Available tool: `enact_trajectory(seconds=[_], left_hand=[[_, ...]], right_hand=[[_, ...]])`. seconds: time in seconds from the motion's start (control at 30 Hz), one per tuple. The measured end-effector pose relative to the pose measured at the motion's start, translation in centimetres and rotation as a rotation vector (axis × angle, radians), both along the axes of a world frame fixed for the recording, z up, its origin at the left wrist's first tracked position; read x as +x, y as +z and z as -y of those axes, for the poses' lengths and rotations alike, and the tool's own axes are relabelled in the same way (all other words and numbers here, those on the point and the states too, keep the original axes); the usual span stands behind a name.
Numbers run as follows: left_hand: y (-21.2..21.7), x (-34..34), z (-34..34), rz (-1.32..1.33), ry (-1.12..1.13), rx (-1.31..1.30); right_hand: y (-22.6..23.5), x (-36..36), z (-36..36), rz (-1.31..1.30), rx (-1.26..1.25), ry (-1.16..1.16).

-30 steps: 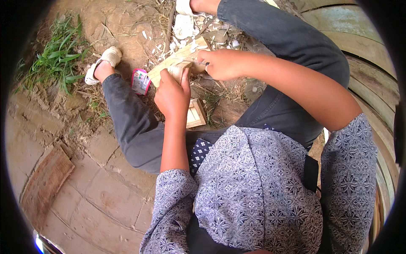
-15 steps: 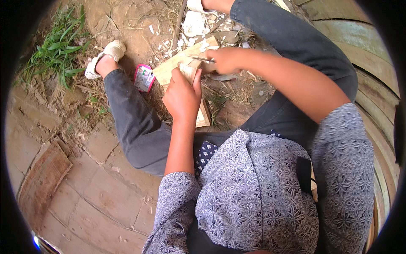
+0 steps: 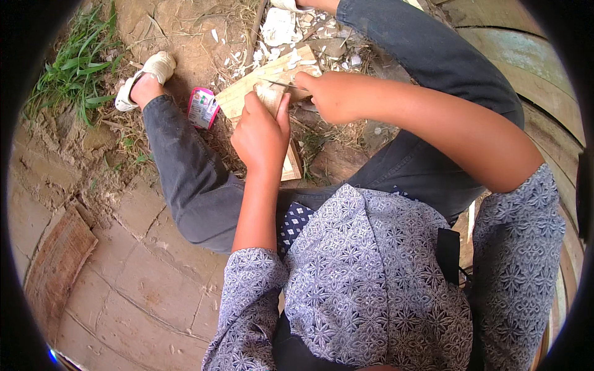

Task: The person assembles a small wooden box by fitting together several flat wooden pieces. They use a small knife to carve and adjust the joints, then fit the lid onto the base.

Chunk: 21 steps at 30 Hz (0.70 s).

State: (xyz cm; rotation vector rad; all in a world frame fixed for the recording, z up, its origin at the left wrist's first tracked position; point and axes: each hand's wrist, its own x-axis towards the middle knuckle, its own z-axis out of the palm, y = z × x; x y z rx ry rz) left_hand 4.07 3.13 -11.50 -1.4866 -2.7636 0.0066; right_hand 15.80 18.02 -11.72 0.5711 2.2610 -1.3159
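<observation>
My left hand is closed round a pale piece of wood, thumb and fingers along its sides. That piece rests over a flat light wooden board lying between my legs. In my closed right hand is a knife, its handle hidden by the fingers. The thin dark knife blade points left and lies across the far end of the held wood; whether it cuts in or only touches, I cannot tell.
White wood shavings litter the ground beyond the board. A pink-edged packet lies by my left shin. Grass grows at the far left, a brown plank lies on the tiles, and wooden slats line the right side.
My right elbow has swung outward to the right and slightly down, and the knife has shifted a little left. The left hand keeps its hold on the wood. The whole view has shifted slightly.
</observation>
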Motion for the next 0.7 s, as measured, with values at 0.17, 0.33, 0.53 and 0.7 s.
enact_trajectory(seconds=[0.17, 0.33, 0.53, 0.7], left_hand=[[0.3, -0.2, -0.1, 0.01, 0.049, 0.01], [0.4, 0.7, 0.1, 0.005, 0.006, 0.014], [0.1, -0.9, 0.6, 0.0, 0.057, 0.012], [0.4, 0.1, 0.1, -0.006, 0.015, 0.038]], right_hand=[[1.0, -1.3, 0.7, 0.095, 0.045, -0.002], [-2.4, -2.1, 2.0, -0.023, 0.172, -0.071], [-1.7, -0.1, -0.8, 0.173, -0.209, -0.226], [-1.3, 1.6, -0.3, -0.01, -0.191, -0.224]])
